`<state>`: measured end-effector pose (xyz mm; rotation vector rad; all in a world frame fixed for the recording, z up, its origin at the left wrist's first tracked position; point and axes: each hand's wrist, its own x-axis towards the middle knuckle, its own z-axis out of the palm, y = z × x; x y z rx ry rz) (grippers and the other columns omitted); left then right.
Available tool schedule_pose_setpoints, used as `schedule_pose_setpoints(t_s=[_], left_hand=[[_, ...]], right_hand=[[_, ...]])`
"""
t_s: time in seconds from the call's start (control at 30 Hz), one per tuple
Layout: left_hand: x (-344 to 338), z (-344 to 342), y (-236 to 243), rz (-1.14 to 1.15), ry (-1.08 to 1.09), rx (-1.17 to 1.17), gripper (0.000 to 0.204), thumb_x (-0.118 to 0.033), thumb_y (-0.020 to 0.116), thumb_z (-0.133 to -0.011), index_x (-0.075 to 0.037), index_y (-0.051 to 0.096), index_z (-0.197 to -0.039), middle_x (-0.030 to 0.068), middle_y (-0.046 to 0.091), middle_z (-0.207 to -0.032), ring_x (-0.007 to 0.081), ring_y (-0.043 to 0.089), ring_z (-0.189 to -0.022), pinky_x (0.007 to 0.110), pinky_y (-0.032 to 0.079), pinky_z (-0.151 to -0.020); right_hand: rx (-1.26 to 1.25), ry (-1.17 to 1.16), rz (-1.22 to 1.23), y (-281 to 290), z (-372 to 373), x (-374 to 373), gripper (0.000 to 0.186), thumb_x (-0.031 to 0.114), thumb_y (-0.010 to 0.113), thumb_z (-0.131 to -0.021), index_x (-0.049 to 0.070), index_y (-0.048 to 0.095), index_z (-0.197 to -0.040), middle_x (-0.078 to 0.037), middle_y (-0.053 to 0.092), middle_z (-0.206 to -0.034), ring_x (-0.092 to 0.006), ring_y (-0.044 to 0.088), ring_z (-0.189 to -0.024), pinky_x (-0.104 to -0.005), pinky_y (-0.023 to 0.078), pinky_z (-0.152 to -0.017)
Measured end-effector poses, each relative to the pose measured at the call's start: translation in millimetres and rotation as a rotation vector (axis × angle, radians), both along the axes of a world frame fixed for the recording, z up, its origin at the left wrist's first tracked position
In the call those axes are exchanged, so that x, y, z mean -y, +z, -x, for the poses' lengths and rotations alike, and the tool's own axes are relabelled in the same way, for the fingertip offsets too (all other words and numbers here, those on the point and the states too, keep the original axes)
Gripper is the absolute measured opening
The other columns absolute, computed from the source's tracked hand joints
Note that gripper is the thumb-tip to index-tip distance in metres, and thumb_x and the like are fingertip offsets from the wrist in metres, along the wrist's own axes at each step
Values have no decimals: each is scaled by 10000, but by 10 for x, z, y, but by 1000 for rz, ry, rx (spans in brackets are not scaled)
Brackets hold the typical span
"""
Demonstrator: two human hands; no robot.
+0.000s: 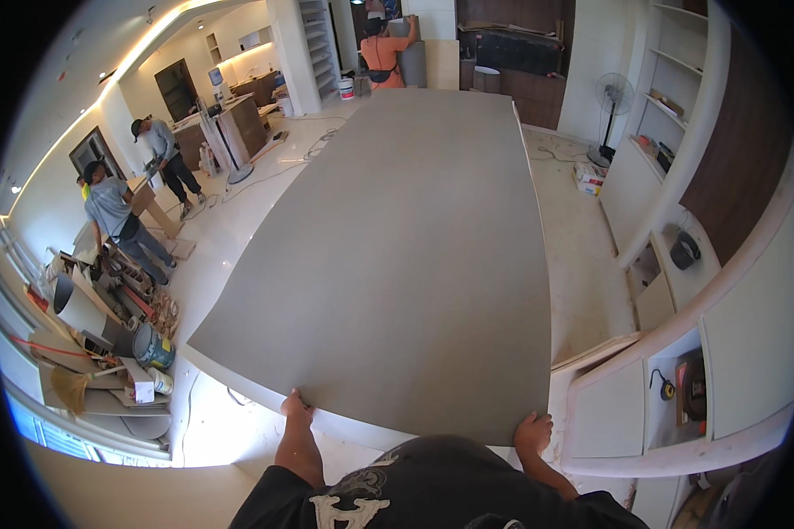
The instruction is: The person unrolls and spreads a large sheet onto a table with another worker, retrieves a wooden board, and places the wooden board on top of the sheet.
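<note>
Floor point(238, 229): pale, glossy, reflecting light. Walls point(53, 141) white, with a lit strip point(141, 53) along the ceiling edge, far left of the grip. White built-in shelves point(679, 62) to the right, beside dark wood panelling point(741, 150). Standing fan point(610, 106) far right (on the floor). Scrap boards, a broom point(71, 383) and a bucket point(153, 346) lie left of the grip. A white pillar point(291, 53) stands ahead.

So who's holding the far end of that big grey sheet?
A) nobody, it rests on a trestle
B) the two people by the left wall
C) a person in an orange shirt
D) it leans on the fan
C: at the grey sheet's far edge stands a person in an orange shirt.
</note>
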<state>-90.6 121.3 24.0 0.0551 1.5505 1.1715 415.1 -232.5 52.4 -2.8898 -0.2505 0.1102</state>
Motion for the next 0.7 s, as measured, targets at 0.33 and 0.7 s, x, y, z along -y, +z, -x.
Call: schedule_pose_setpoints(t_s=[0.33, 0.7], left_hand=[[33, -74, 67, -18, 12, 39, 310, -231, 605, -1047, -12, 566, -1263, 167, 656, -1134, 334, 676, -948, 547, 593, -846], [-29, -46, -10, 14, 51, 21, 321, -216, 610, -1043, -18, 560, -1290, 176, 647, -1184, 355, 667, -1024, 564, 585, -878]], right_hand=[[-10, 21, 17, -15, -25, 1, 435, 381, 509, -1033, -28, 488, -1180, -253, 630, -1116, -419, 666, -1027, -517, 555, -874], [-26, -3, 68, -15, -23, -61, 450, 390, 496, -1040, -32, 492, -1197, -252, 631, -1112, -415, 673, -1020, -513, 560, -872]])
